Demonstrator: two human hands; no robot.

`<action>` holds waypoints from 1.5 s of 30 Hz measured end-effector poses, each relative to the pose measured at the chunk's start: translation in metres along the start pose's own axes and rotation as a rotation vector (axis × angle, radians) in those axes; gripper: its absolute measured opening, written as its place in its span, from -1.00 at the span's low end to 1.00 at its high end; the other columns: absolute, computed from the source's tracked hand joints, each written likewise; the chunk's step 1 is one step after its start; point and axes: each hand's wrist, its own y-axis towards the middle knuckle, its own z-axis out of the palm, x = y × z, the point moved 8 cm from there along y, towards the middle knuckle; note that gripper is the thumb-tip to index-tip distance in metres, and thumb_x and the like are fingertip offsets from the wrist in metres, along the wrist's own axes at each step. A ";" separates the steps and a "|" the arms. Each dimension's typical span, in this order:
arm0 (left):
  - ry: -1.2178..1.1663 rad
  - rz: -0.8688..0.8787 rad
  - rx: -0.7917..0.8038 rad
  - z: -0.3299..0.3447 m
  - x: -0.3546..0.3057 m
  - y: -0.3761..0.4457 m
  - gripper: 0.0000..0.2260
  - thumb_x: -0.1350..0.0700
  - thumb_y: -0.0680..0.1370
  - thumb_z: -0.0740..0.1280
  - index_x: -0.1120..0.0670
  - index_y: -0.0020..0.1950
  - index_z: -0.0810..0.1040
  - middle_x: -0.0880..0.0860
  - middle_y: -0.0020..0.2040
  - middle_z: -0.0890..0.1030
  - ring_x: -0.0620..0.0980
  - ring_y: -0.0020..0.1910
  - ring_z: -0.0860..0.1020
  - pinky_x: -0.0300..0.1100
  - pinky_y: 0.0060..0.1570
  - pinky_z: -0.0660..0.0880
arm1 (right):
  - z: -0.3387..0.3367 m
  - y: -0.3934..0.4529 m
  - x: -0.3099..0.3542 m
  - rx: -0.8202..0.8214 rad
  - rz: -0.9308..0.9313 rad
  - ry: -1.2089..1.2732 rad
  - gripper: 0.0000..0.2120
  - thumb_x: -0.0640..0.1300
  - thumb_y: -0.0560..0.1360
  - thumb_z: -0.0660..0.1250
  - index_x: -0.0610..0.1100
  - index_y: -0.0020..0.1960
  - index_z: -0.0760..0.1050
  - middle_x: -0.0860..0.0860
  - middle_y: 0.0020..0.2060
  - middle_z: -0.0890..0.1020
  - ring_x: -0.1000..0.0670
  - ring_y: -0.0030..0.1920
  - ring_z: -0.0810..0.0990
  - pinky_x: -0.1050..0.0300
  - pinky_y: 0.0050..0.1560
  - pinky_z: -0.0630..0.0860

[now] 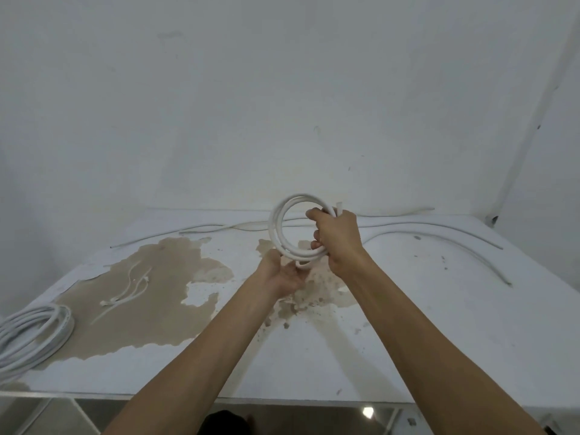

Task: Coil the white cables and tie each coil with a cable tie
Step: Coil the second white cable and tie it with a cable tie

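Note:
A small coil of white cable (pixel 277 221) is held upright above the middle of the table. My right hand (pixel 337 238) grips its right side, fingers curled round the loops, with a short cable end sticking up by the thumb. My left hand (pixel 282 274) is under the coil's bottom, palm up, fingers touching the lowest loops. Several white cable ties (pixel 130 290) lie loose on the bare brown patch at the left. A larger coil of white cable (pixel 31 334) rests at the table's left edge.
Long loose white cables (pixel 439 230) stretch along the table's far edge and curve down the right side. The white table (pixel 408 340) has peeled paint, and its front edge runs near the bottom. A white wall stands close behind.

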 end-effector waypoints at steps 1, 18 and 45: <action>-0.043 0.066 -0.039 -0.002 -0.006 0.002 -0.72 0.11 0.68 0.21 0.29 -0.05 0.55 0.23 -0.22 0.65 0.12 -0.25 0.61 -0.09 -0.26 0.63 | -0.008 0.001 0.001 -0.036 -0.017 -0.050 -0.85 -0.22 0.53 0.38 -0.15 -0.19 0.46 -0.01 -0.47 0.33 0.04 -0.58 0.34 0.14 -0.41 0.42; 0.969 0.898 0.005 0.022 -0.048 -0.038 -0.64 -0.15 0.65 0.25 0.09 0.09 0.68 0.04 -0.06 0.74 0.01 -0.07 0.71 -0.10 0.04 0.63 | -0.030 0.012 -0.039 -0.038 0.000 -0.451 -0.80 -0.14 0.62 0.27 -0.20 -0.13 0.53 0.02 -0.41 0.45 -0.06 -0.45 0.48 0.11 -0.34 0.47; 1.270 1.004 -0.051 0.011 -0.078 -0.071 -0.74 0.06 0.59 0.40 0.12 -0.27 0.70 -0.06 -0.44 0.60 -0.17 -0.50 0.40 -0.32 -0.40 0.32 | 0.050 -0.009 -0.047 0.278 -0.236 -0.676 -0.06 -0.19 0.55 0.37 0.04 0.61 -0.26 0.01 -0.30 0.61 0.09 -0.39 0.56 0.32 -0.41 0.42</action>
